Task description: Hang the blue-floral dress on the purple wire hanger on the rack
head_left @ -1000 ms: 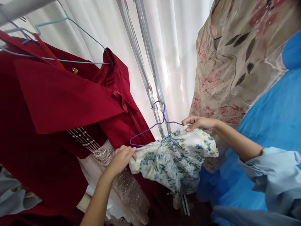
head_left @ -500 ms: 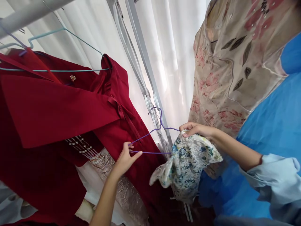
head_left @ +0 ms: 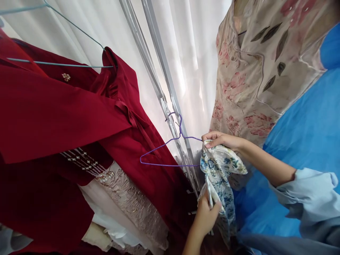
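A purple wire hanger (head_left: 164,164) hangs in front of the curtain, its left end bare. On its right end sits a white garment (head_left: 221,191) with blue and yellow flowers. My right hand (head_left: 223,139) pinches the garment's shoulder together with the hanger's right arm. Lower down, my left hand (head_left: 207,212) grips the loose edge of the same garment, thumb and fingers closed on the cloth. The hanger's right tip is hidden under the fabric.
Dark red garments (head_left: 111,117) hang at left on a pale green hanger (head_left: 66,64). At right are a beige floral dress (head_left: 236,92) and a bright blue garment (head_left: 300,131). Grey metal poles (head_left: 156,71) stand before a white curtain (head_left: 183,46).
My left hand has let go of the hanger's left end and moved right and down to take hold of the garment's edge. My right hand keeps its grip. The view has shifted slightly.
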Available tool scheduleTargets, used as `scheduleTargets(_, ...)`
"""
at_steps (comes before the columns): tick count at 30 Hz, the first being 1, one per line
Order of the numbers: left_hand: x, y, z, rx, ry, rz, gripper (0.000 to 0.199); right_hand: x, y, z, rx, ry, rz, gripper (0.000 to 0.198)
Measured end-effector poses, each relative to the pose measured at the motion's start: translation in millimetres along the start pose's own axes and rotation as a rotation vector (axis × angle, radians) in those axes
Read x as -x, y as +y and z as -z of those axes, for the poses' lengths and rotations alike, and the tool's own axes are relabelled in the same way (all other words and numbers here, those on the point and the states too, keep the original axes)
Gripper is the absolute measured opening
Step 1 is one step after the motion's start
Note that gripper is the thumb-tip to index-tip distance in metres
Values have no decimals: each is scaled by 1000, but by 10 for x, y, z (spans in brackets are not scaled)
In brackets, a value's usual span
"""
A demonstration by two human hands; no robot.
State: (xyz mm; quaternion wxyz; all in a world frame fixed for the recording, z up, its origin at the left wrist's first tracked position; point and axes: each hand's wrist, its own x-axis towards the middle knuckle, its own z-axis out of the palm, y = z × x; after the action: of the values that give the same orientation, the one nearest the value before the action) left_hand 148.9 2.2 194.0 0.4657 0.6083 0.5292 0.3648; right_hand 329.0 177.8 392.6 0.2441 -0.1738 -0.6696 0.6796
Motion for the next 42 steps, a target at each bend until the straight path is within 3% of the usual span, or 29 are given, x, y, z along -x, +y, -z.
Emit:
scheduleTargets(3,106,-36,542,-56,-314,143,27,27,-43,13,23,8,-8,27)
scheduleTargets(4,127,-11,818,-130,-299,164,24,31,-63,18,36,6,-17,27)
scheduleTargets(6,119,117,1436,-387,-162,74,21,32,-105,22,71,0,-34,29)
scheduleTargets(8,42,349,2049,-482,-55,26,14,25,-141,15,109,-13,-49,31)
scheduleTargets(10,-75,648,2558,-550,45,-19,21,17,-169,2,139,-22,-56,31)
scheduleTargets(12,-192,956,2908,-618,141,-82,29,15,-190,-12,164,-27,-59,31)
scheduleTargets(14,-278,1221,3094,-806,254,-209,36,24,-206,-20,165,-9,-51,34)
scheduleTargets(17,-332,1477,3155,-927,320,-292,39,67,-223,-13,126,39,-39,36)
scheduleTargets(22,-329,1594,3086,-933,169,-327,34,159,-166,6,134,11,-36,38)
scheduleTargets(25,-339,1627,3073,-965,159,-333,30,167,-79,-4,138,2,-18,39)
scheduleTargets(29,-349,1707,3067,-972,195,-363,32,125,7,-47,109,17,18,40)
scheduleTargets(34,-349,1772,3022,-975,287,-434,20,80,-17,-155,103,53,41,38)
scheduleTargets(42,-334,1896,2867,-748,395,-586,20,8,-166,-216,87,143,44,35)
